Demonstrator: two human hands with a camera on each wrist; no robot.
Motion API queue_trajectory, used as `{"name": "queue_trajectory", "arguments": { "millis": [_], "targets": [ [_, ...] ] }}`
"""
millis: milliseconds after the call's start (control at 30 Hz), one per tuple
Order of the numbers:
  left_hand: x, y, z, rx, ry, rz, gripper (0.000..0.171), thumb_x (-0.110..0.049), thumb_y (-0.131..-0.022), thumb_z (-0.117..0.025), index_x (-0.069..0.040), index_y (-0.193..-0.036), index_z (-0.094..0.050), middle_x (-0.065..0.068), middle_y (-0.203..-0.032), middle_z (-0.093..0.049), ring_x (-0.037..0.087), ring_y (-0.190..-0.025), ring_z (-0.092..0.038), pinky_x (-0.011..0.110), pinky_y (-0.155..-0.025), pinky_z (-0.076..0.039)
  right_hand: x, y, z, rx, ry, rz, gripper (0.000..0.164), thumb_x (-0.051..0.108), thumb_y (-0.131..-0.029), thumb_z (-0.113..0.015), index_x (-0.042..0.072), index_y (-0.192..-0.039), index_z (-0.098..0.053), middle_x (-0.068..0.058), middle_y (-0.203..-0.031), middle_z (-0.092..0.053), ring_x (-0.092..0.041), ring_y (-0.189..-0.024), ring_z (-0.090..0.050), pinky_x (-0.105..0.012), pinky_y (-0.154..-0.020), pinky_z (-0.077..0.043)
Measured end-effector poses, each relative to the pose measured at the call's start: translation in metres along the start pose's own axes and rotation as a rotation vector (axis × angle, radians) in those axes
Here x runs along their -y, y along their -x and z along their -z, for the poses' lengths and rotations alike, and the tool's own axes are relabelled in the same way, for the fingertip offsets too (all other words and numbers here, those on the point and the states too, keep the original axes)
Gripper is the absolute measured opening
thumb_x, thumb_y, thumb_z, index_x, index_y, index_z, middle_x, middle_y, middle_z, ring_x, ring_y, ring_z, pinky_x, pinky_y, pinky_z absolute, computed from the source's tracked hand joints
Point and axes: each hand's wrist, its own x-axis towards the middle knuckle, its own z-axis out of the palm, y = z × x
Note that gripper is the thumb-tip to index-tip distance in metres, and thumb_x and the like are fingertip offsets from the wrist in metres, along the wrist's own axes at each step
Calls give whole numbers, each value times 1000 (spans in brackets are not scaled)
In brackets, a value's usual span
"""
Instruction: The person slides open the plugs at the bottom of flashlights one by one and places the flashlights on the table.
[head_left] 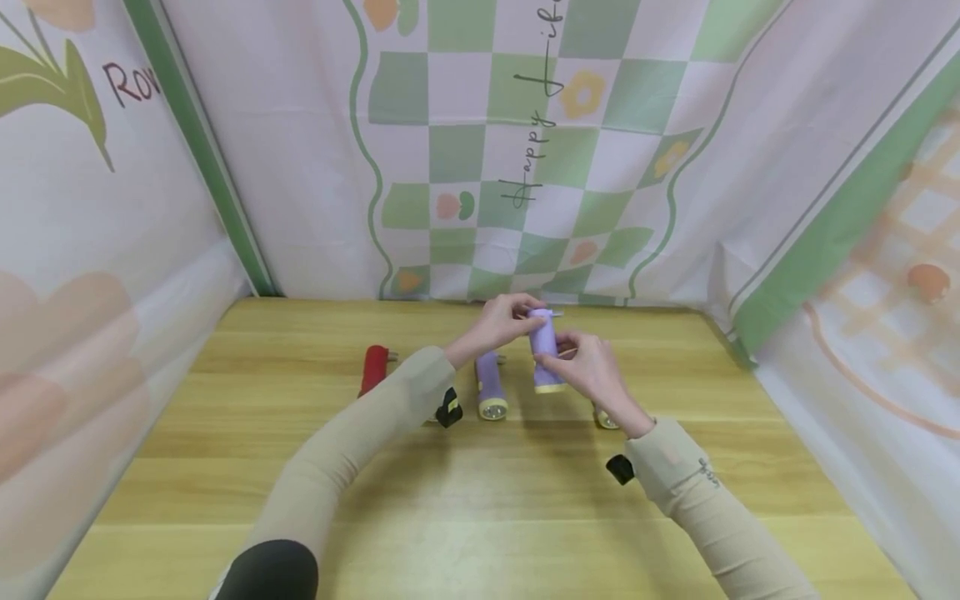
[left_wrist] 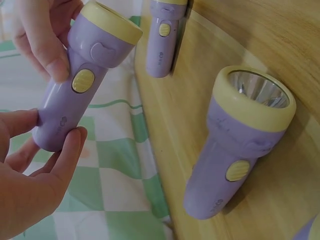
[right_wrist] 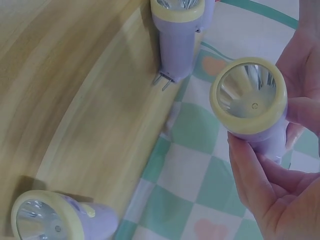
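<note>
Both hands hold a purple flashlight with a yellow rim in the air over the far part of the table. The left hand pinches its tail end, where metal prongs stick out. Near the lens end, the fingers and thumb of the right hand grip the body. A yellow switch shows on its side in the left wrist view. In the right wrist view its lens faces the camera. Just left of it, a similar purple flashlight lies on the table, lens toward the person.
A red flashlight lies at the left, partly behind the left sleeve. Another yellow-rimmed flashlight sits at the right, mostly hidden by the right hand. The wooden table ends at a printed curtain, with curtains on both sides.
</note>
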Motion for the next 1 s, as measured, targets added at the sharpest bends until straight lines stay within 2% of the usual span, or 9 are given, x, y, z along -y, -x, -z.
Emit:
{"name": "queue_trajectory", "arguments": {
  "millis": [200,567,767,1000],
  "targets": [
    [6,-4,-3,20,-11,31,35,-25,-96,-64,-8,-127,-64,15,-126,-68,28,-112,-67,24,-83,-59,-4,0,-1,27,5,-17,41,26,-89,-71,-6,-115,-66,-24,-108,-73,-35,-94,-74,-37,-72,-63],
    [10,-7,-8,60,-32,39,35,-26,-98,-61,-7,-128,-64,15,-126,-68,27,-112,-66,22,-80,-59,-9,0,0,54,17,-24,41,26,-91,-70,-6,-116,-66,-25,-110,-73,-35,-95,-73,-35,-72,-63],
    [13,-7,-10,81,5,32,35,-23,-99,-60,-4,-128,-63,18,-127,-67,29,-112,-66,26,-83,-60,-11,-1,-1,64,14,-26,40,25,-90,-70,-7,-115,-67,-25,-106,-73,-33,-92,-73,-33,-69,-62],
    [15,-8,-14,88,70,65,35,-20,-97,-62,0,-126,-63,20,-126,-66,31,-112,-66,34,-89,-60,-14,-2,-3,88,26,-39,42,26,-90,-69,-7,-115,-67,-25,-104,-74,-31,-87,-74,-31,-66,-62]
  ]
}}
